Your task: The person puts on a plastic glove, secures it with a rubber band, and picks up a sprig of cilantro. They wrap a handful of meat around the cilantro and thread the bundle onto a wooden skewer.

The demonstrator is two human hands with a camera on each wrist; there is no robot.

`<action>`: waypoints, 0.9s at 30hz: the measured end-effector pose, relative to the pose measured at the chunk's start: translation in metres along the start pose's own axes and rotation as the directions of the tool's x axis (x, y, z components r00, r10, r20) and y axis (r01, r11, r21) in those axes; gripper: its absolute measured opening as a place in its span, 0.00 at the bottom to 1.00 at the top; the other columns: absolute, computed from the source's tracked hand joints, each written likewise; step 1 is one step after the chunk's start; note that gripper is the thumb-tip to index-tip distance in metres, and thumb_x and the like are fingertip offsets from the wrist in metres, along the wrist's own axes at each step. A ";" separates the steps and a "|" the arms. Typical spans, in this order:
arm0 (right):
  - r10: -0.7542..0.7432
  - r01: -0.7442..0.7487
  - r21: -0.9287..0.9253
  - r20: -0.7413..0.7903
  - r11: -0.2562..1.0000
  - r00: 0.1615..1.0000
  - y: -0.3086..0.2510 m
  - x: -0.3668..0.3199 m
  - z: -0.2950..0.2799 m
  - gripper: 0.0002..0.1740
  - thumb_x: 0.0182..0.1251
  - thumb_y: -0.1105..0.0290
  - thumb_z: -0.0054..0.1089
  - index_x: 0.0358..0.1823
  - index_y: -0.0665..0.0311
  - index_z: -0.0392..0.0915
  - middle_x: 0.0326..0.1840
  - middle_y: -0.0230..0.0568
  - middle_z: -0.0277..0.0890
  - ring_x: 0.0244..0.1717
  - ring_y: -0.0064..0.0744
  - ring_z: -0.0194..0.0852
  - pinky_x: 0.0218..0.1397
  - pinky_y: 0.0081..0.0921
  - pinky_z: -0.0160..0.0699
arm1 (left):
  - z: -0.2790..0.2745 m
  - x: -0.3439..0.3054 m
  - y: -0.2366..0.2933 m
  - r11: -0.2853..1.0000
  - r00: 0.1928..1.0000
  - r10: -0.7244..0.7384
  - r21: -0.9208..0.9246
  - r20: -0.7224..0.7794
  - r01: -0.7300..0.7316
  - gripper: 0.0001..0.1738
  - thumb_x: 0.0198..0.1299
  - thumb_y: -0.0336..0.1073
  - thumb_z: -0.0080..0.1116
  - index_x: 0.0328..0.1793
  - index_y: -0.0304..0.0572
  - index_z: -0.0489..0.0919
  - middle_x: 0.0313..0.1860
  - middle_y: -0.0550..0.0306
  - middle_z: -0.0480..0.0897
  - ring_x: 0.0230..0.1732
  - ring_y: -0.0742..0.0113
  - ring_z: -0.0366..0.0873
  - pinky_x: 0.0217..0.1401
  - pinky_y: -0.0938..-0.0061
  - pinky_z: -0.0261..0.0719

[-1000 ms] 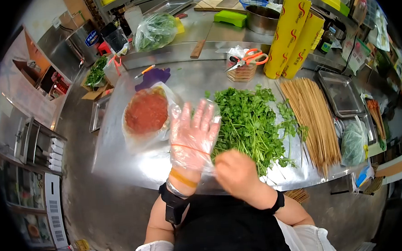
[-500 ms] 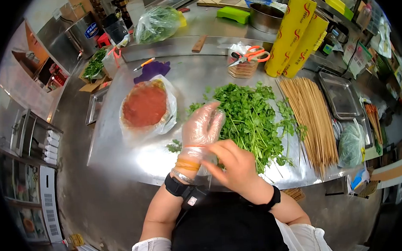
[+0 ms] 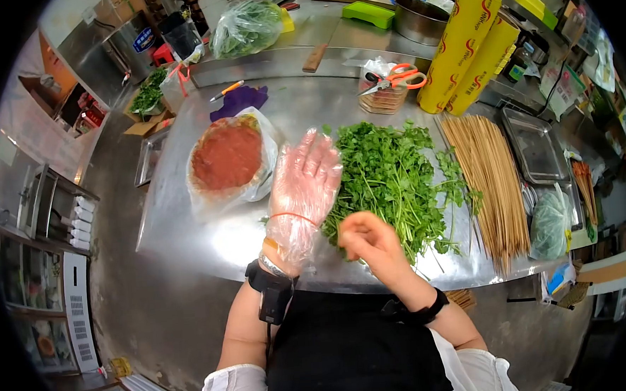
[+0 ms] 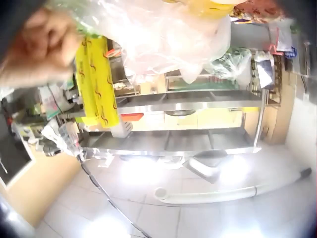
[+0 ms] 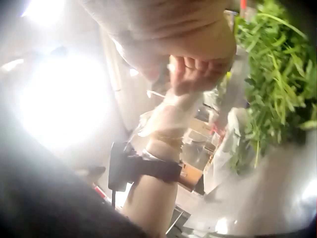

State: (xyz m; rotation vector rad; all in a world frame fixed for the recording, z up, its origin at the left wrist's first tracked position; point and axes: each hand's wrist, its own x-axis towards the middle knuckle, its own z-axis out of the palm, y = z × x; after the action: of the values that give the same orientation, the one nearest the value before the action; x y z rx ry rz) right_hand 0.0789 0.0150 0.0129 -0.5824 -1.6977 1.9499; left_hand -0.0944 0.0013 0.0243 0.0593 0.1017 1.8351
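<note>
My left hand (image 3: 304, 182) wears a clear plastic glove, its fingers straight and close together over the metal table. An orange rubber band (image 3: 294, 216) circles the glove near the wrist. My bare right hand (image 3: 369, 238) is beside that wrist, apart from it, with fingers loosely bent and nothing in them. The right wrist view shows a gap between its thumb and fingers (image 5: 195, 74). Behind the right hand lies a heap of leafy green herbs (image 3: 387, 184). Left of the gloved hand sits a plastic-lined container of red minced filling (image 3: 227, 157).
Many wooden skewers (image 3: 486, 186) lie to the right, beside a metal tray (image 3: 533, 145). Two yellow cling film boxes (image 3: 461, 53) stand at the back. Orange-handled scissors (image 3: 395, 80) rest on a clear tub (image 3: 382, 100). A purple cloth (image 3: 239, 102) and a pen-like knife (image 3: 227, 91) lie behind the filling.
My right hand has come off the left wrist and moved slightly right. The left hand has turned and its fingers have straightened; the rubber band now sits around the glove.
</note>
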 end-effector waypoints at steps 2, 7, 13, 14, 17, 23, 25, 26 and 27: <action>0.188 -0.216 0.239 0.135 0.947 0.973 0.010 0.007 0.004 0.30 0.67 0.67 0.61 0.67 0.68 0.61 0.57 0.40 0.73 0.36 0.20 0.75 0.38 0.20 0.77 | 0.006 -0.002 -0.009 0.988 0.997 -0.017 -0.153 0.080 0.029 0.26 0.71 0.50 0.47 0.67 0.43 0.70 0.59 0.53 0.78 0.58 0.56 0.76 0.61 0.56 0.77; 0.181 -0.176 -0.043 0.217 0.983 0.959 0.007 -0.001 0.000 0.07 0.66 0.74 0.59 0.37 0.72 0.80 0.27 0.34 0.80 0.30 0.21 0.78 0.35 0.20 0.76 | 0.016 -0.023 -0.028 0.910 0.983 -0.096 -0.387 0.157 0.151 0.22 0.73 0.46 0.44 0.65 0.43 0.73 0.59 0.54 0.79 0.60 0.60 0.76 0.62 0.59 0.76; 0.074 -0.003 -0.227 0.303 0.974 0.950 0.023 -0.011 0.008 0.08 0.65 0.70 0.61 0.37 0.68 0.80 0.29 0.37 0.81 0.28 0.21 0.79 0.33 0.20 0.76 | 0.019 -0.035 -0.031 0.247 0.875 0.352 0.869 0.331 -0.428 0.19 0.64 0.35 0.59 0.61 0.43 0.77 0.54 0.55 0.82 0.55 0.59 0.79 0.61 0.64 0.77; 0.147 -0.101 -0.150 0.338 0.983 0.930 0.023 -0.011 0.007 0.08 0.65 0.69 0.61 0.38 0.68 0.80 0.30 0.37 0.81 0.28 0.21 0.79 0.34 0.20 0.77 | 0.012 -0.038 -0.013 -0.063 0.849 0.260 0.886 0.460 -0.460 0.21 0.61 0.33 0.61 0.61 0.42 0.76 0.55 0.54 0.81 0.55 0.59 0.79 0.61 0.64 0.77; 0.132 -0.054 -0.295 0.253 0.954 0.958 0.009 -0.022 -0.005 0.09 0.66 0.69 0.61 0.41 0.68 0.80 0.31 0.38 0.82 0.30 0.22 0.80 0.36 0.19 0.77 | -0.005 -0.058 0.053 -0.677 0.828 0.099 0.647 0.552 -0.350 0.21 0.54 0.29 0.66 0.57 0.41 0.79 0.53 0.53 0.81 0.54 0.58 0.79 0.58 0.65 0.77; 0.118 -0.093 -0.454 0.027 0.886 0.993 0.034 -0.041 -0.036 0.08 0.65 0.68 0.61 0.40 0.64 0.81 0.31 0.39 0.82 0.31 0.27 0.82 0.33 0.22 0.78 | -0.052 -0.067 0.163 -0.977 0.837 -0.009 0.173 0.547 -0.124 0.19 0.45 0.31 0.68 0.46 0.44 0.82 0.40 0.54 0.82 0.43 0.53 0.79 0.47 0.62 0.78; -0.012 0.072 -0.651 0.096 0.756 0.995 0.031 -0.035 -0.031 0.07 0.63 0.69 0.62 0.38 0.63 0.80 0.30 0.38 0.81 0.28 0.32 0.81 0.30 0.25 0.77 | -0.062 -0.064 0.173 -0.992 0.879 -0.009 0.104 0.476 -0.066 0.17 0.43 0.31 0.68 0.43 0.43 0.82 0.36 0.54 0.81 0.39 0.51 0.78 0.44 0.60 0.77; -0.129 0.198 -0.701 0.151 0.685 0.980 0.030 -0.029 -0.027 0.07 0.62 0.68 0.63 0.37 0.63 0.80 0.29 0.38 0.80 0.28 0.34 0.80 0.29 0.26 0.77 | -0.068 -0.062 0.173 -0.997 0.902 0.012 0.073 0.431 -0.022 0.16 0.42 0.31 0.68 0.41 0.42 0.82 0.34 0.54 0.81 0.38 0.51 0.77 0.43 0.59 0.77; -0.233 0.303 -0.749 0.201 0.589 0.951 0.027 -0.023 -0.025 0.07 0.60 0.68 0.64 0.36 0.62 0.80 0.29 0.38 0.79 0.27 0.36 0.79 0.27 0.28 0.76 | -0.074 -0.055 0.168 -0.999 0.922 0.023 0.046 0.387 0.006 0.15 0.41 0.31 0.67 0.39 0.42 0.82 0.32 0.53 0.80 0.37 0.50 0.77 0.42 0.59 0.76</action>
State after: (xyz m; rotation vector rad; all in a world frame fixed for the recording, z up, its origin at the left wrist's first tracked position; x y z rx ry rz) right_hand 0.1103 0.0172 -0.0173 -0.4769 -2.5070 0.9516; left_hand -0.2482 -0.0989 -0.0317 -1.6988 -2.2119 -0.2681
